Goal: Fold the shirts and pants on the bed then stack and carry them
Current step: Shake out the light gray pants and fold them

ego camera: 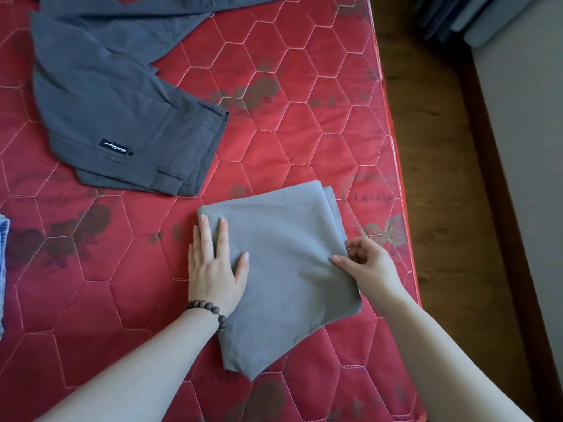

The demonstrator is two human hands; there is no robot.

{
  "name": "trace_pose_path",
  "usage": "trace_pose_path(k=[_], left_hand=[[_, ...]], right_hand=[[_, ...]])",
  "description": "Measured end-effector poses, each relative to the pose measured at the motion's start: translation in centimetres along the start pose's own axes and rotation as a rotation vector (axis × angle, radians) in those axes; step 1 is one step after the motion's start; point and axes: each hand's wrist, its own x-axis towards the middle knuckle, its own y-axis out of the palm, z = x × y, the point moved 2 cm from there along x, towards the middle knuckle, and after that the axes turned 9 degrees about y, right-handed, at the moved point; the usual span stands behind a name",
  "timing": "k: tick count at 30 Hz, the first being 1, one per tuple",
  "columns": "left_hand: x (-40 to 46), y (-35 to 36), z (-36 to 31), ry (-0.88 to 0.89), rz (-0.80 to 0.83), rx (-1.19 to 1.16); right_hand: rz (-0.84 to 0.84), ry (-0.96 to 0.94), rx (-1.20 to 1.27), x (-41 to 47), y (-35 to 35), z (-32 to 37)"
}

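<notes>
Left hand (213, 269) lies flat and spread on the folded grey shirt (283, 269) at bed (304, 123) centre, right hand (362, 263) pinching its three-o'clock edge; folding looks finished, so stacking with the dark pants (122, 117) at eleven o'clock likely follows.

Probably a bedroom: quilted mattress (304, 123), wooden floor (426, 132).

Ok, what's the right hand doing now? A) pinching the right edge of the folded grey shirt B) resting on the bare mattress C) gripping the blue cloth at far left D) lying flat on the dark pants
A: the right hand pinches the right edge of the folded grey shirt, while the left hand lies flat on its left side.
</notes>
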Motion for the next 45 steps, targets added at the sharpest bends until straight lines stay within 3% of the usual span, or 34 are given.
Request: trace_pose_path(k=[2,5,11,16,23,28,31,34,37,41,45], left_hand=[[0.0,-0.1,0.0,0.015,0.015,0.007],[0.0,-0.1,-0.2,0.040,0.031,0.021],[-0.2,0.0,-0.5,0.048,0.058,0.104],[-0.2,-0.3,-1.1,0.044,0.055,0.193],[0.3,0.4,-2.8,0.093,0.015,0.232],[0.4,1.3,-2.7,0.093,0.068,0.294],[1.4,1.3,-2.9,0.112,0.013,0.294],[2.3,1.1,-2.8,0.198,-0.042,0.281],[2.4,1.8,-2.3,0.241,-0.019,0.307],[2.5,2.9,-1.8,0.231,-0.040,0.324],[2.5,3.1,-1.4,0.246,-0.052,0.312]], right_hand=[[-0.010,-0.020,-0.016,-0.5,-0.4,-0.9],[-0.116,-0.044,-0.234,0.0,-0.3,-1.3],[-0.190,-0.224,-0.535,2.3,2.7,2.4],[-0.102,-0.279,-0.422,3.3,2.1,1.9],[-0.076,-0.129,-0.165,3.6,0.3,1.0],[-0.323,-0.199,-0.339,2.7,1.5,1.9],[-0.562,-0.524,-0.538,1.7,3.6,4.0],[-0.393,-0.869,-0.808,1.5,7.0,5.1],[-0.273,-0.763,-1.003,3.1,8.2,3.5],[-0.417,-0.535,-0.911,5.0,8.0,1.9],[-0.392,-0.529,-0.890,5.6,8.2,1.7]])
